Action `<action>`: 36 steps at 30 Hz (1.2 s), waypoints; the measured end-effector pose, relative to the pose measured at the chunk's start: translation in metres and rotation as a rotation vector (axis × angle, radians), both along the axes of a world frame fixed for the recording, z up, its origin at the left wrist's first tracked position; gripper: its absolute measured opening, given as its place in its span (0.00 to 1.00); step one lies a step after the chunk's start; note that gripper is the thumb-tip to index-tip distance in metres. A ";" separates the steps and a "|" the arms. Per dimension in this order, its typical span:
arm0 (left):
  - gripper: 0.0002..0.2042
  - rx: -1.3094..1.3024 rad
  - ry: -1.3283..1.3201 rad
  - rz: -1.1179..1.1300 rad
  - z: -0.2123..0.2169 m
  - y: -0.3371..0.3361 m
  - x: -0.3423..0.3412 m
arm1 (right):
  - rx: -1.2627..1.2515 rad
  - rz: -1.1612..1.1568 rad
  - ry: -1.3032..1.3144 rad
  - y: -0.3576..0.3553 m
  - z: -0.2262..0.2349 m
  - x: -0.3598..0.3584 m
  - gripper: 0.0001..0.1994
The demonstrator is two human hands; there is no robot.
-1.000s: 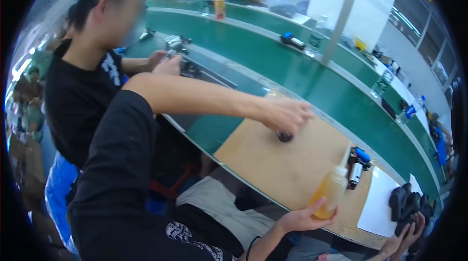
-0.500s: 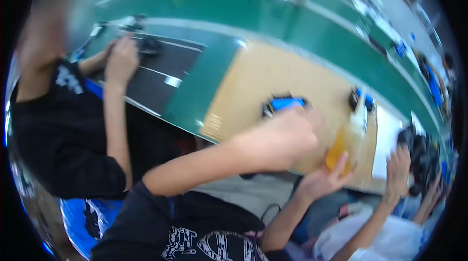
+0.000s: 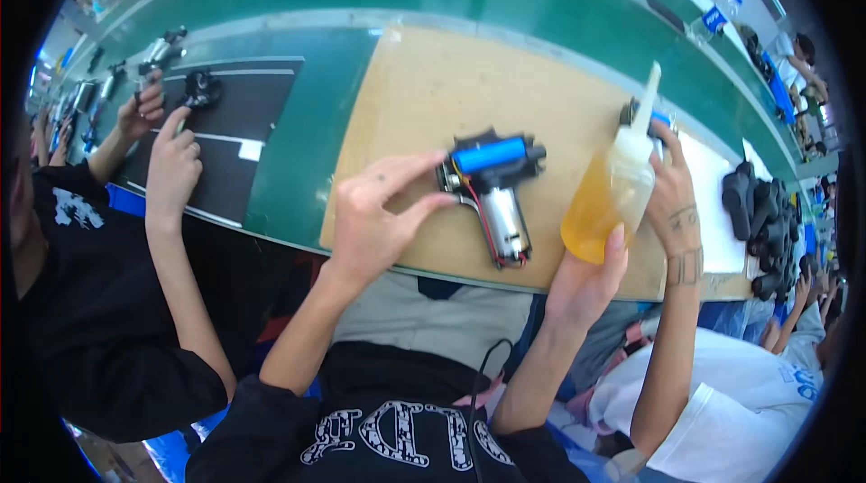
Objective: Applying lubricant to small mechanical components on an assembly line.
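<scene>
On the worktop (image 3: 424, 95), the left hand (image 3: 379, 217) pinches the stiff, heavy-looking motor part (image 3: 492, 190); the right hand (image 3: 586, 280) grips a soft, squeezy oil bottle (image 3: 609, 194).

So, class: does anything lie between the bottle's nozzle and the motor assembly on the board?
Nothing visible. The right hand holds the oil bottle just right of the motor assembly, which the left hand steadies; only bare board separates them.
</scene>
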State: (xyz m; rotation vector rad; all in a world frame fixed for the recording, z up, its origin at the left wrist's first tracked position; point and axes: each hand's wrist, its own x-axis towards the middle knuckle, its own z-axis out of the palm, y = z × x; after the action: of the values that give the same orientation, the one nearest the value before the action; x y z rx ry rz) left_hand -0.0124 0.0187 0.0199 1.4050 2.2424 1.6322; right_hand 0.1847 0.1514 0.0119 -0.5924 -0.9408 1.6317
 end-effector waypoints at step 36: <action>0.20 -0.025 -0.096 -0.112 -0.015 0.002 0.000 | 1.188 -0.158 -1.002 -0.040 0.016 -0.049 0.16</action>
State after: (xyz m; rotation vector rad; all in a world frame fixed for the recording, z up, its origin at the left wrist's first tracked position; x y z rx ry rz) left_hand -0.0121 0.0207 0.0047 1.3877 2.0853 1.5947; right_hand 0.1357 0.1115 0.0277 -0.5644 -2.2375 0.3159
